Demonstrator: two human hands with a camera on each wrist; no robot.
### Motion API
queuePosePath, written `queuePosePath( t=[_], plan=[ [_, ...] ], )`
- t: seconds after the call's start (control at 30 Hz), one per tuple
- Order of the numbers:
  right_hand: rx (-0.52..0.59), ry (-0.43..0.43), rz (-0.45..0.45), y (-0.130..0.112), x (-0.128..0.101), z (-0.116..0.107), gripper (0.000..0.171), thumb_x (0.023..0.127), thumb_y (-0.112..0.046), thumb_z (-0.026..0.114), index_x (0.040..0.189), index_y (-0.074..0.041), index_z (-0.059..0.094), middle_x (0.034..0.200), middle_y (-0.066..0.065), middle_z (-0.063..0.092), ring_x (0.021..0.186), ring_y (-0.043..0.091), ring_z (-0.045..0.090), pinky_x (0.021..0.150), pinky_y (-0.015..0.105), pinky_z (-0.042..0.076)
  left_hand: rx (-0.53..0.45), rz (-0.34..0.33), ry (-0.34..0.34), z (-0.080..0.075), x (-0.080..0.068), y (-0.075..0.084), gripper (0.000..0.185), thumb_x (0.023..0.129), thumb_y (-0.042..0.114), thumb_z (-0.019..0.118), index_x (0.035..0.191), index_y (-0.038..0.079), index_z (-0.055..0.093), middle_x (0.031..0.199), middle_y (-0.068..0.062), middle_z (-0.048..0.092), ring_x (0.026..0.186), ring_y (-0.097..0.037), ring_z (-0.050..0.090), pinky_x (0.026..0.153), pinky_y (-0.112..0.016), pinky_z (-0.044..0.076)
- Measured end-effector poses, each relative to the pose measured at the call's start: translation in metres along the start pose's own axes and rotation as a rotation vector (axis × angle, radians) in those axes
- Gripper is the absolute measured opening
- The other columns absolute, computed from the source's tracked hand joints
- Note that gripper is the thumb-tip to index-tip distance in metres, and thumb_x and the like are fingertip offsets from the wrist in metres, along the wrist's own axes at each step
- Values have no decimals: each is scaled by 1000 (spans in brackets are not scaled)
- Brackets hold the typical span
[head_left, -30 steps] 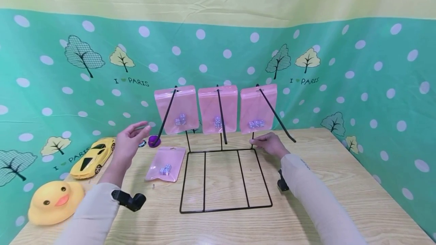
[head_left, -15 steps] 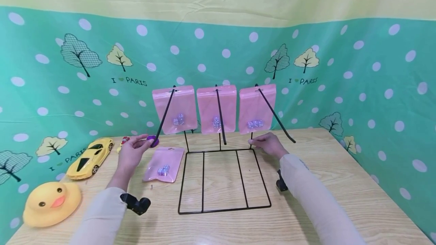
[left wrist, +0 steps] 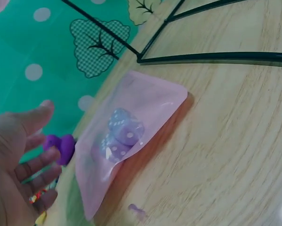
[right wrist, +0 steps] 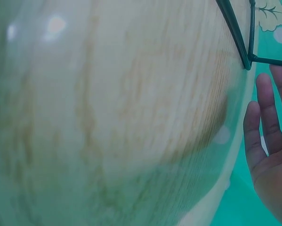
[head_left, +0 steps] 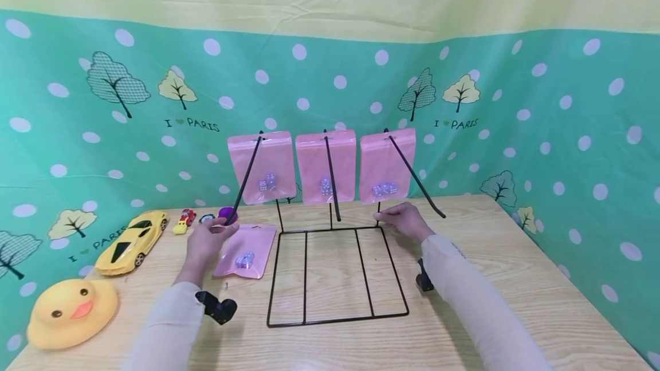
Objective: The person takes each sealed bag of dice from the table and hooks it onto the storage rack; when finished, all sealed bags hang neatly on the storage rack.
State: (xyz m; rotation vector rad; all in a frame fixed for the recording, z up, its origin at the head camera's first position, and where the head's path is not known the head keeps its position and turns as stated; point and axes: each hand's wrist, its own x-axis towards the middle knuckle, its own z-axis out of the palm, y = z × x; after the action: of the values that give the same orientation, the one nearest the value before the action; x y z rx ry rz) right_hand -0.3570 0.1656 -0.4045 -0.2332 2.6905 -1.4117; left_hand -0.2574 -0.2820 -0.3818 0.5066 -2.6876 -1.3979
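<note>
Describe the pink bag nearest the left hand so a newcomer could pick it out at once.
Find the black wire rack in the middle of the wooden table. Just left of its base lies a pink bag of small purple dice, by the left hand. It alone lies flat; the other three hang.

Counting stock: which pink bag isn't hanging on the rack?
The pink bag lying flat on the table beside the left hand; the other three hang from the rack's hooks.

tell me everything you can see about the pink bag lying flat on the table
The pink bag is a flat, glossy, see-through plastic pouch with a small cutout near its far edge. Inside sit a few pale purple dice with white pips, bunched near the middle. It lies flat on the wooden table, just left of the black wire rack. The left hand is open right beside it; contact cannot be told.
</note>
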Motion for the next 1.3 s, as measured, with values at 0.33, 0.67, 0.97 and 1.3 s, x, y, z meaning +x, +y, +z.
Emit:
queuePosePath(
  t=[0.33,0.67,0.97,1.3],
  plan=[
    [21,-3,-5,0,0,0,36,95,-35,74,115,-6,76,109,12,75,92,23,73,76,34,55,305,-48,-58,12,-4,4,80,100,53,58,148,-8,38,149,-34,41,139,-56,32,112,-75,10],
    [17,3,-13,-1,-4,4,37,97,-34,71,116,-2,75,116,14,73,96,27,73,84,39,57,321,-37,-50,20,-2,1,86,97,55,62,149,-9,38,152,-29,41,138,-58,33,111,-75,7],
    [2,6,-12,-1,-2,3,39,97,-37,71,116,-3,75,116,14,74,96,27,73,81,37,57,238,-57,-50,20,-1,5,70,100,43,61,146,-7,44,151,-31,41,138,-55,35,111,-75,7],
    [15,5,8,-2,-2,3,37,96,-36,73,116,-4,75,114,13,74,95,25,73,81,37,58,153,-46,-72,16,1,8,69,103,35,56,147,-14,37,149,-38,38,137,-57,35,115,-69,15]
  ],
)
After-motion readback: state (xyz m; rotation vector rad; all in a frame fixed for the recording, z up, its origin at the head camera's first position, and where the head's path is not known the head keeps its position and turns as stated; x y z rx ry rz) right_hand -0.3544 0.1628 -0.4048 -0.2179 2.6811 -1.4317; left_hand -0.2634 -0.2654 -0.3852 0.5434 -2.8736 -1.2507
